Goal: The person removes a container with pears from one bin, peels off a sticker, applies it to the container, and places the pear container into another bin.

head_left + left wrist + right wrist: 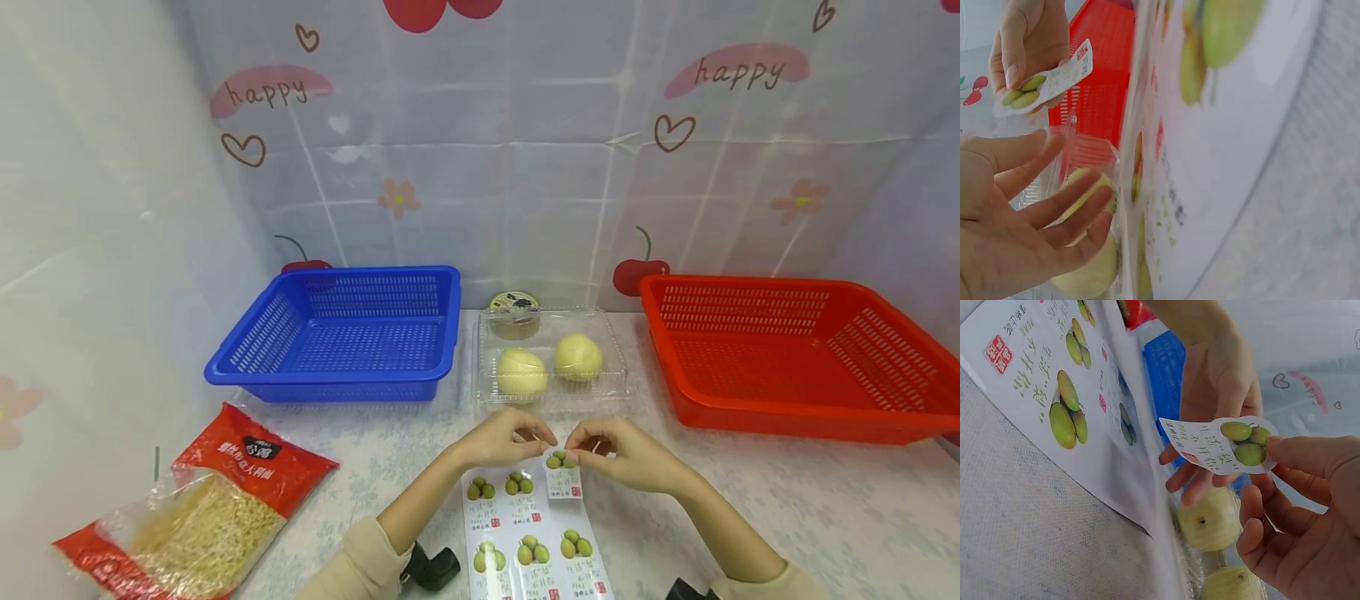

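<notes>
A pear sticker [564, 475], printed with green pears and handwriting, is pinched by its top edge between the thumb and fingers of my right hand [630, 454]. It curves a little in the right wrist view. My left hand [1029, 219] is close by on the left, fingers loosely spread with nothing between them. Under the hands lies a white sheet of pear stickers [506, 533], with several still on it. Just behind the hands stands a clear plastic clamshell box [551, 321] with two pale yellow-green pears [578, 357] showing through the lid.
A blue basket [337, 392] stands at the back left, a red basket [795, 421] at the back right. A small round tub with a printed lid [513, 302] shows at the box's back left. A red-and-clear bag of pasta [202, 517] lies at the front left.
</notes>
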`<move>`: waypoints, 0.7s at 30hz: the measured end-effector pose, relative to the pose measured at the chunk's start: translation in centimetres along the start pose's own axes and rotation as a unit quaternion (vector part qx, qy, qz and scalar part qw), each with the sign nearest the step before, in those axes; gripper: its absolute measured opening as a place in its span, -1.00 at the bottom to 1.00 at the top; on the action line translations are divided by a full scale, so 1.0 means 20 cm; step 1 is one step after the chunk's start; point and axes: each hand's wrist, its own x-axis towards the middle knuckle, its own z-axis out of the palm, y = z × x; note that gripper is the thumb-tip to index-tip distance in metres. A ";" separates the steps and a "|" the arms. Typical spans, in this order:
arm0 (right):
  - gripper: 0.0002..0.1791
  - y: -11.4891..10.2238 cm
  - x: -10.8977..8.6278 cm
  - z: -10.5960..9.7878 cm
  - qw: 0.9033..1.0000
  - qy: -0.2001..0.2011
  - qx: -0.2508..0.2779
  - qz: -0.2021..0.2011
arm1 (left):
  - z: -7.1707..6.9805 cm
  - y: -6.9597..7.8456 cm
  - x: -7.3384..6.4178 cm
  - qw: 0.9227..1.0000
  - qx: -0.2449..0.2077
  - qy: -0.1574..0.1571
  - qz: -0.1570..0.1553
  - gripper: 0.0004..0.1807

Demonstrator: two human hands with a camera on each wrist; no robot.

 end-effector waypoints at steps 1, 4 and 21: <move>-0.93 0.00 0.00 0.00 1.000 0.006 0.000 0.002 | 0.00 0.01 0.00 1.000 -0.004 0.004 0.004 -0.83; -0.93 0.00 0.00 0.00 1.000 0.028 -0.004 0.010 | -0.01 0.03 0.00 0.999 -0.040 0.020 -0.003 -0.80; -0.88 -0.01 0.03 -0.02 0.994 0.095 -0.014 0.042 | -0.06 0.08 0.00 0.994 -0.093 0.053 0.009 -0.87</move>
